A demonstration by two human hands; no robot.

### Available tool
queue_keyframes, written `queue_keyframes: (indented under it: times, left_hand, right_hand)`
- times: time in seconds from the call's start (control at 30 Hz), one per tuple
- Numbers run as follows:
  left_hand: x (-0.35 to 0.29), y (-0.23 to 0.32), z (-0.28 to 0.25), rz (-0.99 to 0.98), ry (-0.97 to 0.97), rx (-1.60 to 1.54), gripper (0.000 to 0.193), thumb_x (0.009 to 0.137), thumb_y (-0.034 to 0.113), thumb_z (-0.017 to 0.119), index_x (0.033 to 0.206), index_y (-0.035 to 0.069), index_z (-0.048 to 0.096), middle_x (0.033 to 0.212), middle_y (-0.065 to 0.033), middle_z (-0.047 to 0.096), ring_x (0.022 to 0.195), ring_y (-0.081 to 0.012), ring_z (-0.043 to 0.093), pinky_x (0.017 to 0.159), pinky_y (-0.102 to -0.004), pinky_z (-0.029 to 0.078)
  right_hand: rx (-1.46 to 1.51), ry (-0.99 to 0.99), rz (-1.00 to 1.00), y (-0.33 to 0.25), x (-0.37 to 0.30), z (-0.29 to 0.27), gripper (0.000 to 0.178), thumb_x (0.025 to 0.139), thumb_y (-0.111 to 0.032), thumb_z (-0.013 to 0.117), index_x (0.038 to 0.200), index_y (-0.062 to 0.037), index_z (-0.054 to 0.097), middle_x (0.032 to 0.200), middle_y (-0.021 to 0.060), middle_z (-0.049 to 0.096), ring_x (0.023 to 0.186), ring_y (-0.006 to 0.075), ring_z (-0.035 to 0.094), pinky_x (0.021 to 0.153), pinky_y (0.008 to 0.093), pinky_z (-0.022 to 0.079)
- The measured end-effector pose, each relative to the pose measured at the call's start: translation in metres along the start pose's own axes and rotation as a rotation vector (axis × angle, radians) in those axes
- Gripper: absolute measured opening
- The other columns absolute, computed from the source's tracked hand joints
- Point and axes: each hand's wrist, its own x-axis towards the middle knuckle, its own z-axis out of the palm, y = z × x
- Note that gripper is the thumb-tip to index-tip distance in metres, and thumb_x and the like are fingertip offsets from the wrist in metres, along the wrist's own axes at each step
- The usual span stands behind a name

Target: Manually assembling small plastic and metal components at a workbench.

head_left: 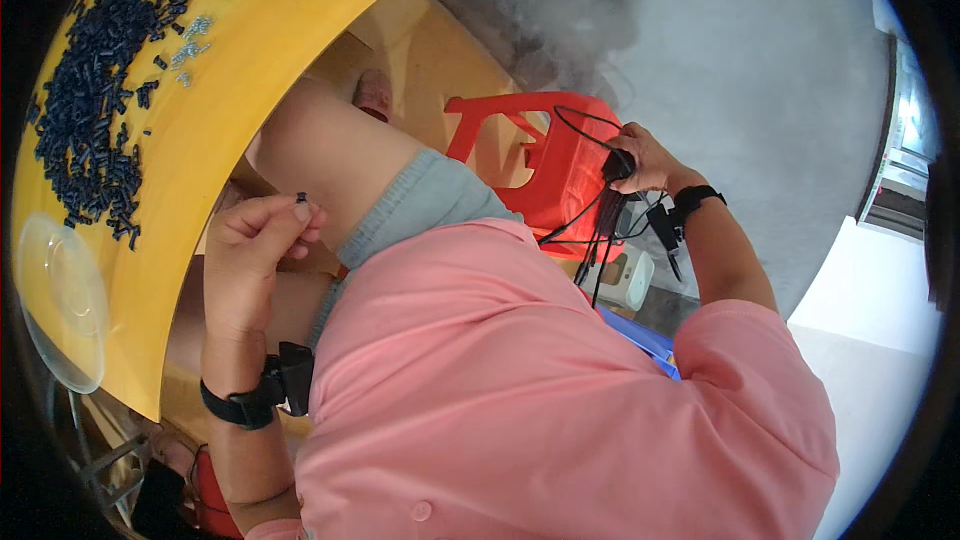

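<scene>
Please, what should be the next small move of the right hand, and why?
Probably the right hand should rest the black cables on the red plastic stool: it holds them by the stool, with loose ends dangling. The left hand pinches a small black piece, so freeing the right one seems sensible.

Sm dark part (301,198): blue-blk, short, stubby; pinched btwn thumb & fingertip of L hand (262,240), top end showing, rest hidden by fingers; exact shape too sm to tell. Blk block (618,164): chunky, gripped in R hand (648,157), partly covered by fingers. Blk cables (603,225): several thin strands, bunched just below block, hanging loose, ends spread; 1 strand loops out above block, beside fingers.
</scene>
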Motion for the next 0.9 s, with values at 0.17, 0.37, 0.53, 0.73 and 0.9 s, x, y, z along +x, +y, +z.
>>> queue_keyframes:
  times: [0.17,0.37,0.53,0.73,0.9]
  left_hand:
    - [0.002,0.002,0.01,0.022,0.031,-0.023,0.016,0.083,0.013,0.062,0.089,-0.001,0.067,0.082,-0.0071,0.068,0.07,-0.0097,0.06,0.062,-0.0208,0.045]
    - [0.0,0.001,0.019,0.007,0.037,-0.009,0.018,0.083,0.016,0.063,0.091,-0.001,0.067,0.083,-0.0068,0.068,0.071,-0.0097,0.06,0.063,-0.021,0.045]
    - [-0.005,0.006,0.022,0.021,0.042,0.019,0.018,0.084,0.016,0.063,0.09,0.0,0.067,0.083,-0.006,0.068,0.071,-0.0092,0.06,0.063,-0.0205,0.045]
    - [-0.009,0.004,0.021,0.017,0.037,0.03,0.018,0.084,0.016,0.062,0.09,0.0,0.067,0.081,-0.0048,0.067,0.07,-0.0083,0.059,0.063,-0.0197,0.044]
    - [-0.011,0.001,0.02,0.044,0.031,0.002,0.018,0.084,0.016,0.062,0.09,0.0,0.067,0.08,-0.0044,0.067,0.069,-0.008,0.058,0.063,-0.0199,0.044]
  right_hand:
    - [-0.124,-0.003,-0.016,0.029,0.013,0.028,0.073,0.045,-0.03,0.079,0.111,-0.0077,0.06,0.113,0.0171,0.048,0.11,0.0361,0.045,0.094,0.0406,0.039]
    - [-0.044,-0.012,-0.183,0.015,0.03,0.024,0.075,0.047,-0.026,0.081,0.116,-0.0075,0.056,0.113,0.0163,0.048,0.11,0.035,0.046,0.094,0.0406,0.039]
    - [-0.029,-0.057,-0.123,-0.004,0.028,0.016,0.072,0.051,-0.023,0.081,0.116,-0.0072,0.056,0.116,0.0147,0.049,0.115,0.0326,0.044,0.096,0.0394,0.038]
    - [0.341,-0.333,0.096,0.008,0.016,-0.005,0.057,0.062,-0.021,0.077,0.114,-0.0044,0.058,0.123,0.0124,0.051,0.117,0.026,0.045,0.101,0.0356,0.033]
    - [0.319,-0.296,0.254,-0.006,0.026,-0.013,0.039,0.066,-0.018,0.075,0.101,-0.0034,0.066,0.099,0.0097,0.066,0.094,0.0216,0.06,0.086,0.0327,0.045]
